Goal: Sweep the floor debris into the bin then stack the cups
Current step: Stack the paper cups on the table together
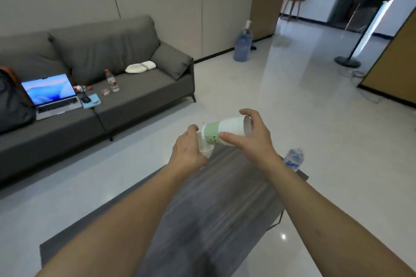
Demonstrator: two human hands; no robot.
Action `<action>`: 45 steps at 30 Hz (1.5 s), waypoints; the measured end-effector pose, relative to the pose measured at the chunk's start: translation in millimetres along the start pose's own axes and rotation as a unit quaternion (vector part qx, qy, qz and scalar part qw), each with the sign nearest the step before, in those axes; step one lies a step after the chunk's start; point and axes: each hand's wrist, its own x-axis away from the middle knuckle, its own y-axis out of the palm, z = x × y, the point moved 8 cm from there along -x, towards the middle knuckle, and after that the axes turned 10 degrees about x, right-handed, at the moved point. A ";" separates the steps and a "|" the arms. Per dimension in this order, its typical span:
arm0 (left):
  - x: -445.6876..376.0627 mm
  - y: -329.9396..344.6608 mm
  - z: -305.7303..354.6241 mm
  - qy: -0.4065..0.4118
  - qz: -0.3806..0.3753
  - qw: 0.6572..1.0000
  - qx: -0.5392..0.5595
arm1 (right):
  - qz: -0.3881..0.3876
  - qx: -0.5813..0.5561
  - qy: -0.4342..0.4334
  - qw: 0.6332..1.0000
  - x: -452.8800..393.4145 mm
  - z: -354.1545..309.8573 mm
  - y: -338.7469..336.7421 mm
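1. Centrally, the fingers [227, 135] of the right hand [254, 137] are wrapped around a nested stack of paper cups [227, 129], held on its side with the open rims at 3 o'clock and a green printed band at 9 o'clock.
2. A white cup [206, 147] is gripped by the left hand [188, 149], its fingers curled closed around it, just beside the stack's base end at 8 o'clock.
3. Both are held above a grey surface [216, 198].
4. A water bottle [293, 159] is seen on the surface at 4 o'clock.
5. A grey sofa [126, 87] with an open laptop [53, 95] is seen at 10 o'clock.
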 end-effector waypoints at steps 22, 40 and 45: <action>136.7 448.2 584.4 0.426 -0.249 0.870 -0.016 | 0.202 0.157 0.170 0.952 144.2 235.2 -608.8; 50.2 859.5 850.7 0.262 -0.443 0.842 0.163 | 0.347 0.122 0.412 0.833 161.3 526.1 -935.4; -11.5 942.4 924.3 0.245 -0.455 0.841 0.159 | 0.310 0.227 0.463 0.799 113.9 591.3 -1019.4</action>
